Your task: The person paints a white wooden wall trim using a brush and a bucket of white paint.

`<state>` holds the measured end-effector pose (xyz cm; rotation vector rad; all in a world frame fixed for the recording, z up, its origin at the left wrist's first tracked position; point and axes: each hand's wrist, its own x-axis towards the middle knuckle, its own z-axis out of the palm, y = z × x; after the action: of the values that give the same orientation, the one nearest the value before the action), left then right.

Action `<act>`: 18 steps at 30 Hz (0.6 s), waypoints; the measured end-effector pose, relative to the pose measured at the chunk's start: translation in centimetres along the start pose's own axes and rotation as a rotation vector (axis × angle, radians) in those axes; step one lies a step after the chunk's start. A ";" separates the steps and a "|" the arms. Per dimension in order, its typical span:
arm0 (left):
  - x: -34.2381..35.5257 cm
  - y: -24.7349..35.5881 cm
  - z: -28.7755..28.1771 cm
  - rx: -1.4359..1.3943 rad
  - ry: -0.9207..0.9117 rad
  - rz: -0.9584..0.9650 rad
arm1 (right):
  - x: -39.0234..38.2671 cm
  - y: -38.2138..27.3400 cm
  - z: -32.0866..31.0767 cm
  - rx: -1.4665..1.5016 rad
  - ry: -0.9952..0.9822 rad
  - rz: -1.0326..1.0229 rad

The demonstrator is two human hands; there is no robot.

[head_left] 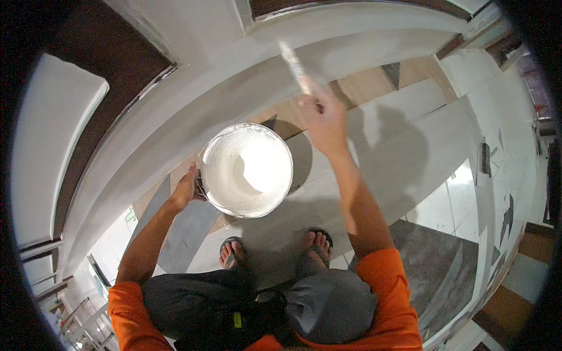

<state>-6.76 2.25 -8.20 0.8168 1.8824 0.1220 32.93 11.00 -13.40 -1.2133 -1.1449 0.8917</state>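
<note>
Your left hand (pixel 186 190) clamps the white paint bucket (pixel 247 169) at its near-left rim, keeping it within reach; your right hand (pixel 321 114) grips the brush (pixel 294 64), raised to the far white wall (pixel 234 76).

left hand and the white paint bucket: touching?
Touching. The head view shows the left hand closed against the rim of the round white paint bucket on its left side, with no gap between them; the right hand is apart, raised with a paintbrush.
</note>
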 end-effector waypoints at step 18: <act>-0.4 1.1 -0.8 -0.017 -0.016 0.016 | 1.6 -0.5 0.9 -0.180 -0.322 -0.019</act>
<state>-6.79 3.10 -7.05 0.8184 1.8580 0.1412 32.34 12.68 -12.67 -1.2286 -1.5189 1.0113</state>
